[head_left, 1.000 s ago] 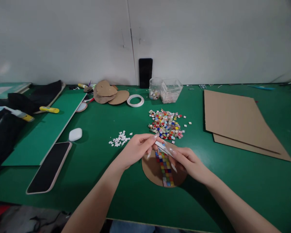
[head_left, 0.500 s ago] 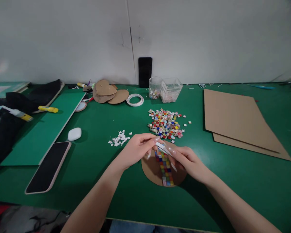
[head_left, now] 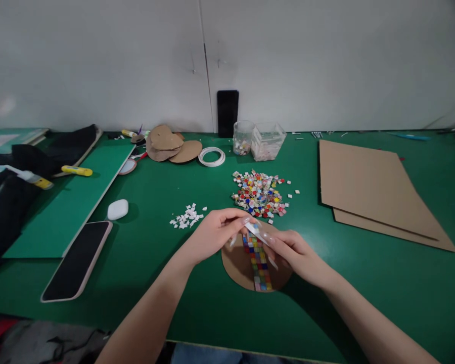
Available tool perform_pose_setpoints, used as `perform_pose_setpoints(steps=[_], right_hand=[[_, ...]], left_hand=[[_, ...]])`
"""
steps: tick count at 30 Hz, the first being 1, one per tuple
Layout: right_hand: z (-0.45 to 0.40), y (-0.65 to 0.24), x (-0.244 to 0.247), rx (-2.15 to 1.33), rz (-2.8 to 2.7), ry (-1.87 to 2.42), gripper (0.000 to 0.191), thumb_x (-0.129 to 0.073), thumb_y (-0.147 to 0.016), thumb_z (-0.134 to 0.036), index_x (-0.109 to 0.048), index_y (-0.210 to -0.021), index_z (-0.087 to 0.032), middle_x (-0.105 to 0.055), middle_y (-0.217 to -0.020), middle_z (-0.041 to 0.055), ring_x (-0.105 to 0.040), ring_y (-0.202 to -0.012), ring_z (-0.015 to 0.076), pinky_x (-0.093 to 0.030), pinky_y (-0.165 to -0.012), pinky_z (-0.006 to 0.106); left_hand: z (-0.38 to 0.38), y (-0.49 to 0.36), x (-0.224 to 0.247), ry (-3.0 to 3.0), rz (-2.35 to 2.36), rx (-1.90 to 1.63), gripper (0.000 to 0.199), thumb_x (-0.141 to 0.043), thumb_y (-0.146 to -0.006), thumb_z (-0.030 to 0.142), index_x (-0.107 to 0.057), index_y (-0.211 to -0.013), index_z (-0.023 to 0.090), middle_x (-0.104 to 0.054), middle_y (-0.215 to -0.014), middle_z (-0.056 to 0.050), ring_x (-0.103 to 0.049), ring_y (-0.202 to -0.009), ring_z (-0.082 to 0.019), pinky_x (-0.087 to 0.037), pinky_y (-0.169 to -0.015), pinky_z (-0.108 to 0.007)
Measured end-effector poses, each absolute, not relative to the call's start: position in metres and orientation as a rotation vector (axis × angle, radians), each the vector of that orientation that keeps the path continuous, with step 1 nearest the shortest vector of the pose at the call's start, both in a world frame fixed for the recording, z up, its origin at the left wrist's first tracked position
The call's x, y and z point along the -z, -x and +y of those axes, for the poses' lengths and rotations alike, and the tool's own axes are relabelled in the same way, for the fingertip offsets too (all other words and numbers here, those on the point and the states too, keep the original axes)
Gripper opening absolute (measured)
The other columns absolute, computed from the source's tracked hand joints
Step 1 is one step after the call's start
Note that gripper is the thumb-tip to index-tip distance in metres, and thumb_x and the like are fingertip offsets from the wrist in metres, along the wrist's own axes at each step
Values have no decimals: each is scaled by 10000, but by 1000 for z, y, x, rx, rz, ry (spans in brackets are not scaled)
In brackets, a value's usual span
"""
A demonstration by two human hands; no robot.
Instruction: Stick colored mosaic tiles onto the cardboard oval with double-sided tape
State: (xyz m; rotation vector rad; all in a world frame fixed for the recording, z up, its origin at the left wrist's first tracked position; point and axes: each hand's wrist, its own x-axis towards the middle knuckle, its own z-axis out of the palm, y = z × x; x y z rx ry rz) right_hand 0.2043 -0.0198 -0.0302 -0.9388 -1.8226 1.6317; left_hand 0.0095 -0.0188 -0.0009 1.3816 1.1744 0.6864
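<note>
Between my two hands is a narrow white strip (head_left: 254, 231), held over a round cardboard disc (head_left: 235, 263). My left hand (head_left: 220, 230) pinches its upper left end between thumb and fingers. The lower right end is gripped by my right hand (head_left: 286, 247). Rows of small coloured tiles (head_left: 260, 265) run down the disc beneath the strip. Beyond my hands lies a pile of mixed coloured tiles (head_left: 260, 194). A smaller heap of white pieces (head_left: 187, 217) is left of my left hand.
Clear containers (head_left: 267, 141), a white ring roll (head_left: 211, 156) and cardboard discs (head_left: 185, 151) stand or lie at the back. Cardboard sheets (head_left: 367, 187) are on the right. A phone (head_left: 78, 263), white case (head_left: 118, 209) and green board (head_left: 72, 207) are on the left.
The white strip has turned slightly between my fingers, showing a broader face. Both hands stay in nearly the same place.
</note>
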Motion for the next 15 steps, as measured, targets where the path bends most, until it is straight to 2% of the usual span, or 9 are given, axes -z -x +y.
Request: perform_pose_setpoints(steps=[4,9,15], right_hand=[[-19,-203,29,-1639,-1802,951,493,-373,-910,-437,-476,-511,-165,-425,-460,-32,-334,-420,68,-263,-422,222],[-20,-204,30,-1651,-1789,968,489,-376,-907,-445,-467,-517,-166,-391,-445,-42,-294,-397,61,-232,-397,221],[-19,-205,30,-1635,-1797,989,488,-383,-900,-458,-468,-519,-164,-414,-452,-33,-318,-412,67,-238,-405,225]], left_hand=[[-19,-9,0,-1377,1183,-686,260,-476,-839,322,-654,-969,184,-591,-708,-5,-391,-502,-68,-293,-462,-188],[-19,-8,0,-1389,1169,-663,299,-461,-851,347,-640,-1031,189,-593,-707,-10,-382,-501,-71,-279,-459,-195],[-19,-5,-1,-1395,1157,-650,298,-463,-856,346,-638,-1045,196,-603,-720,-6,-354,-491,-67,-256,-451,-193]])
